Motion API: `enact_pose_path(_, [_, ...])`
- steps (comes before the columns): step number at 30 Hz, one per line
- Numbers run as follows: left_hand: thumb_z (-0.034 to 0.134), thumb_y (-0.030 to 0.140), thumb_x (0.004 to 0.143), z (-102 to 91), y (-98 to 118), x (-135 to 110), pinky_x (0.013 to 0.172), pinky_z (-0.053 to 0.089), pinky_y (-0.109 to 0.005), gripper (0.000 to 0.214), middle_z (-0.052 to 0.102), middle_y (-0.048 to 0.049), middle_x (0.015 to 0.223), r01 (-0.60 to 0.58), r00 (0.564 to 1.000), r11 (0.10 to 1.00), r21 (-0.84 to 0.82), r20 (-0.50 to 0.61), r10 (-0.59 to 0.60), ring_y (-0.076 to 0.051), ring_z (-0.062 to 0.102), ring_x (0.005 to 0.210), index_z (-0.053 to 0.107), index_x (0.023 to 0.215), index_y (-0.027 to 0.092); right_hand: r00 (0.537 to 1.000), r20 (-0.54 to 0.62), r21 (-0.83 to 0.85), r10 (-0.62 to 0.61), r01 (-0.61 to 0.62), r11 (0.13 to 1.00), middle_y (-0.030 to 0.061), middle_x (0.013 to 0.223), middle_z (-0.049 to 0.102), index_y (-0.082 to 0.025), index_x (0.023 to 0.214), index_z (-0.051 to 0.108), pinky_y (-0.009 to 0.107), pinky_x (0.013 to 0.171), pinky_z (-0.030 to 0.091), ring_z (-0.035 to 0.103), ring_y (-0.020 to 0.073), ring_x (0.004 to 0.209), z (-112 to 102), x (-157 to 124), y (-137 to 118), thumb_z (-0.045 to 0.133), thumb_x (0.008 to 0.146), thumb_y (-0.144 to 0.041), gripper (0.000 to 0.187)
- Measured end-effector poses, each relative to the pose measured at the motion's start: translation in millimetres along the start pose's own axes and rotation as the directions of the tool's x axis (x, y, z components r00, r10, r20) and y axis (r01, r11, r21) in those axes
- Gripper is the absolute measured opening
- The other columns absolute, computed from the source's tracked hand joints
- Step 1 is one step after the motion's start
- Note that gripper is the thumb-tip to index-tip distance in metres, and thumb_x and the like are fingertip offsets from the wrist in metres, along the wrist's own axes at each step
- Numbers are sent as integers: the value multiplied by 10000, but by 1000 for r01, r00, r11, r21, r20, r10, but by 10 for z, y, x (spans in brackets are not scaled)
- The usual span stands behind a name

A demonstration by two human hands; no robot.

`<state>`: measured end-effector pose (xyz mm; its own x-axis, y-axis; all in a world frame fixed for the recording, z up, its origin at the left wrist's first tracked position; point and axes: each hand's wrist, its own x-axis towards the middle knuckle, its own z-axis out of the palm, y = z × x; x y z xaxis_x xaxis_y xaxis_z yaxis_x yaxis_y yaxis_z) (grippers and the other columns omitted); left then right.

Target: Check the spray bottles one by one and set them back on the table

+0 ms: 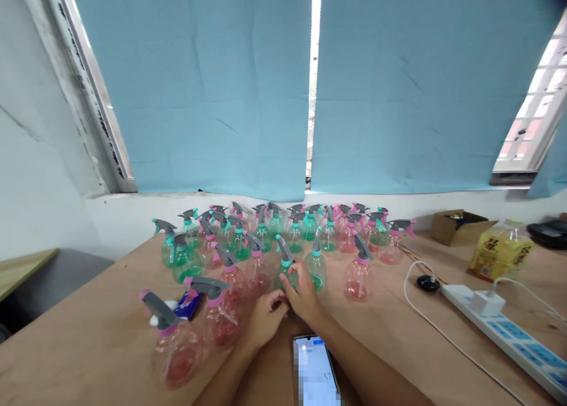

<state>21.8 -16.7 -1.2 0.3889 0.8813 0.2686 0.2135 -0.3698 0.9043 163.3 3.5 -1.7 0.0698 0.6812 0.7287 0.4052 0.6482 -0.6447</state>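
Both my hands meet at a green spray bottle (286, 271) with a grey trigger head, standing on the wooden table (97, 335). My right hand (303, 295) wraps round its lower body. My left hand (266, 318) is curled against the bottle's base from the left. Pink spray bottles (220, 311) stand just left of my left hand, and one pink bottle (357, 275) stands to the right. A green bottle (316, 265) stands right behind my right hand.
Several more pink and green spray bottles (283, 229) crowd the table's far side under blue curtains. A phone (315, 370) lies near my forearms. A white power strip (509, 335) with cables, a yellow oil jug (499, 251) and a cardboard box (460, 226) sit at right.
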Motion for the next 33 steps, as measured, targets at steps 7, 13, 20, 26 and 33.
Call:
enact_pose_path(7, [477,233,809,-26,-26,30,652,467,-263,321,668,-29,841,84,993,995,-52,-82,-88,-164,593,692,631,1082,162,998,60,5,-4,3,1000,107,1365,495,-237,1197,506,464,1097,358,385,252,1368,-8,-36,-40,497,853,-149,356])
enact_pose_path(13, [478,219,795,-27,-32,39,639,471,-266,391,670,-36,827,104,994,992,-68,-36,-107,-169,603,691,610,1156,150,993,121,14,13,-15,1000,112,1538,332,-224,1242,492,482,1147,299,268,247,1451,-16,-40,7,481,866,-140,385])
enact_pose_path(20, [502,255,819,-34,-68,38,635,474,-265,425,700,-63,925,116,993,991,-69,-12,-117,-159,617,682,584,1223,150,996,87,-7,18,-17,1000,97,1490,397,-249,1258,504,498,1126,315,292,262,1435,-93,-48,-88,475,871,-151,400])
enact_pose_path(26, [573,380,819,-27,-52,51,623,465,-271,448,690,-107,1091,130,991,988,-83,-29,-132,-134,599,630,597,1205,155,994,-84,-208,-73,54,977,71,995,578,-234,878,565,442,926,419,551,265,1022,-334,-47,-250,495,804,-116,155])
enact_pose_path(33, [562,433,821,-36,-28,47,617,457,-273,464,660,-136,1231,179,983,982,-60,-34,-181,-128,600,625,600,1203,172,896,-444,-225,15,-128,966,113,1085,555,-193,1152,476,458,909,405,516,283,1042,-536,151,89,548,875,-325,315])
